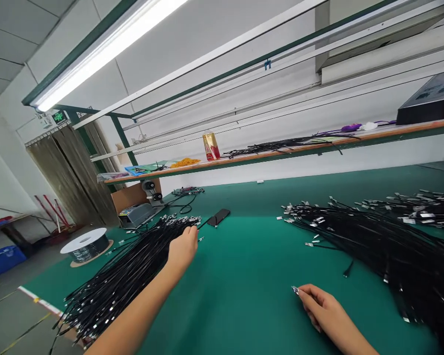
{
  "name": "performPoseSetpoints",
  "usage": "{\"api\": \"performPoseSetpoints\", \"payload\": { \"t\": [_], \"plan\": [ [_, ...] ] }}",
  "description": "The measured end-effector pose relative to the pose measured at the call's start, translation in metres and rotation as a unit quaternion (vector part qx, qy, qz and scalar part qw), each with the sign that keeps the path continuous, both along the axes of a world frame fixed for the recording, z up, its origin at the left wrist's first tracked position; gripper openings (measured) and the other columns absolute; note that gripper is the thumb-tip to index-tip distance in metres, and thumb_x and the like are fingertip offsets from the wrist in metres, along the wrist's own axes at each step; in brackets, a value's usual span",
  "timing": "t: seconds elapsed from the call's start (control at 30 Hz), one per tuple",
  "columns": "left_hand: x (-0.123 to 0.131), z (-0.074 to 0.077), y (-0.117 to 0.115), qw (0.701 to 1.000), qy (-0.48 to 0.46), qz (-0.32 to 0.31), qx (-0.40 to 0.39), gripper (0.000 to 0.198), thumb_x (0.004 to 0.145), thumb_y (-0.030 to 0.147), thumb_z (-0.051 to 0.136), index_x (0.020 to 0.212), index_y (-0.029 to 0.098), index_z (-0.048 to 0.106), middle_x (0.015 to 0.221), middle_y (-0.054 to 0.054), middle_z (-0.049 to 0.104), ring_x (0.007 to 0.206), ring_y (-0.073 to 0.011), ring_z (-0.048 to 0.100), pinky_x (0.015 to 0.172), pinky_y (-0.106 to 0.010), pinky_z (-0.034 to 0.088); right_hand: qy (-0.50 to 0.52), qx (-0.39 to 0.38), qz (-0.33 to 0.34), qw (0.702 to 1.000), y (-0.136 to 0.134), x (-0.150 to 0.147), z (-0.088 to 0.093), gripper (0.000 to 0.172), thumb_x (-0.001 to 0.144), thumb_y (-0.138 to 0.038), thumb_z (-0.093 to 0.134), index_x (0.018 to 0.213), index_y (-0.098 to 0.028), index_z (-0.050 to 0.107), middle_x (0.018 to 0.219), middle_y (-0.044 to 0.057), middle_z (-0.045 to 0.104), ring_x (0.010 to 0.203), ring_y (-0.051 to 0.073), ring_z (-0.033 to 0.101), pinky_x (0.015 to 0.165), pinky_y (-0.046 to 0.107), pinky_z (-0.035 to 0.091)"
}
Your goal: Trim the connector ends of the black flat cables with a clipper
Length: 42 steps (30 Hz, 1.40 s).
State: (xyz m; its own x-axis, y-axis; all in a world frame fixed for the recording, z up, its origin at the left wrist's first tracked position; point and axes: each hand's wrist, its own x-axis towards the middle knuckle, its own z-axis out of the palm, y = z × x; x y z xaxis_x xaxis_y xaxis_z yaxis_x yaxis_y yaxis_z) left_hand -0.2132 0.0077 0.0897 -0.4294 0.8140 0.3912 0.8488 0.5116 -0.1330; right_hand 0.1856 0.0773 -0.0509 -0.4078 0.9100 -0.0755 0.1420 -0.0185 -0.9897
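My left hand is closed on a thin black cable at the right edge of the left cable bundle. The cable's end sticks out toward a black phone lying on the green tabletop. Over the front of the table, my right hand pinches a small silvery connector-like piece between thumb and fingertips. Its exact kind is too small to tell. On the right lies a large heap of black cables with silvery and white ends.
A cable spool and a grey machine stand at the left. More cable ends lie at the far right. Above the table runs a shelf holding a red-and-gold can, loose black cables and a dark box.
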Motion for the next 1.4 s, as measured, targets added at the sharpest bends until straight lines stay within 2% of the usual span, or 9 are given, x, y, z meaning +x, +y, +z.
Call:
{"api": "performPoseSetpoints", "payload": {
  "t": [0.1,0.23,0.37,0.5,0.63,0.77,0.87,1.23,1.4],
  "plan": [
    [0.038,-0.006,0.038,0.997,-0.054,-0.059,-0.001,0.037,0.102,0.038,0.067,0.133,0.018,0.063,0.129,-0.011,0.068,0.106,-0.0251,0.07,0.089,-0.046,0.062,0.005,0.003,0.004,1.0,-0.001,0.002,0.005,0.046,0.084,-0.067,0.06,0.082,-0.021,0.064,0.064,-0.005,0.042,0.049,0.012,0.04,0.048,0.028,0.035],
    [0.088,-0.037,0.062,0.977,-0.137,-0.158,-0.029,0.032,0.101,0.036,0.068,0.128,0.017,0.066,0.126,-0.01,0.07,0.105,-0.0241,0.071,0.089,-0.045,0.062,0.017,0.005,0.012,1.0,-0.001,0.004,0.012,0.047,0.083,-0.068,0.06,0.081,-0.021,0.061,0.065,-0.005,0.045,0.049,0.012,0.041,0.047,0.027,0.037],
    [0.112,-0.077,0.039,0.948,-0.184,-0.256,-0.036,0.035,0.101,0.035,0.068,0.132,0.019,0.066,0.136,-0.011,0.067,0.115,-0.0266,0.069,0.097,-0.049,0.06,0.023,-0.001,0.023,0.999,-0.002,0.007,0.018,0.046,0.084,-0.067,0.061,0.08,-0.021,0.059,0.064,-0.005,0.048,0.047,0.011,0.043,0.047,0.027,0.039],
    [0.088,-0.097,-0.007,0.947,-0.205,-0.248,0.011,0.039,0.102,0.036,0.066,0.137,0.02,0.063,0.144,-0.013,0.063,0.13,-0.0312,0.062,0.109,-0.057,0.052,0.025,-0.008,0.023,0.999,-0.004,0.007,0.022,0.043,0.086,-0.064,0.064,0.08,-0.021,0.061,0.064,-0.005,0.05,0.049,0.012,0.046,0.049,0.027,0.04],
    [0.048,-0.092,-0.056,0.954,-0.229,-0.187,0.038,0.033,0.107,0.043,0.053,0.123,0.017,0.067,0.124,-0.011,0.07,0.115,-0.0271,0.068,0.103,-0.053,0.054,0.022,-0.027,0.025,0.999,-0.005,0.006,0.027,0.042,0.085,-0.062,0.067,0.083,-0.021,0.062,0.065,-0.005,0.052,0.048,0.011,0.046,0.048,0.026,0.039],
    [0.033,-0.087,-0.097,0.943,-0.271,-0.193,-0.016,0.042,0.102,0.058,0.05,0.113,0.025,0.072,0.105,-0.006,0.072,0.075,-0.0215,0.069,0.072,-0.037,0.059,0.012,-0.038,0.031,0.999,-0.006,0.007,0.03,0.041,0.086,-0.061,0.067,0.082,-0.02,0.062,0.061,-0.006,0.052,0.046,0.01,0.046,0.048,0.026,0.039],
    [0.037,-0.087,-0.107,0.935,-0.289,-0.202,-0.041,0.039,0.1,0.057,0.049,0.109,0.026,0.071,0.105,-0.007,0.07,0.082,-0.0244,0.069,0.074,-0.037,0.057,0.008,-0.038,0.035,0.999,-0.008,0.01,0.033,0.04,0.09,-0.059,0.066,0.085,-0.02,0.063,0.061,-0.006,0.053,0.049,0.011,0.047,0.051,0.026,0.04],
    [0.08,-0.073,-0.045,0.882,-0.401,-0.235,-0.076,0.032,0.1,0.046,0.064,0.084,0.019,0.059,0.082,0.002,0.057,0.065,-0.0136,0.049,0.067,-0.031,0.046,-0.001,-0.039,0.018,0.999,-0.011,0.013,0.04,0.041,0.087,-0.06,0.067,0.089,-0.019,0.065,0.066,-0.004,0.055,0.052,0.012,0.049,0.052,0.027,0.043],
    [0.119,-0.047,-0.011,0.768,-0.57,-0.283,-0.074,0.037,0.102,0.056,0.054,0.088,0.021,0.055,0.068,0.006,0.049,0.055,-0.0118,0.046,0.056,-0.027,0.043,0.001,-0.044,0.011,0.999,-0.012,0.015,0.043,0.043,0.089,-0.061,0.067,0.085,-0.019,0.063,0.061,-0.005,0.054,0.048,0.011,0.047,0.052,0.027,0.041]
  ]
}}
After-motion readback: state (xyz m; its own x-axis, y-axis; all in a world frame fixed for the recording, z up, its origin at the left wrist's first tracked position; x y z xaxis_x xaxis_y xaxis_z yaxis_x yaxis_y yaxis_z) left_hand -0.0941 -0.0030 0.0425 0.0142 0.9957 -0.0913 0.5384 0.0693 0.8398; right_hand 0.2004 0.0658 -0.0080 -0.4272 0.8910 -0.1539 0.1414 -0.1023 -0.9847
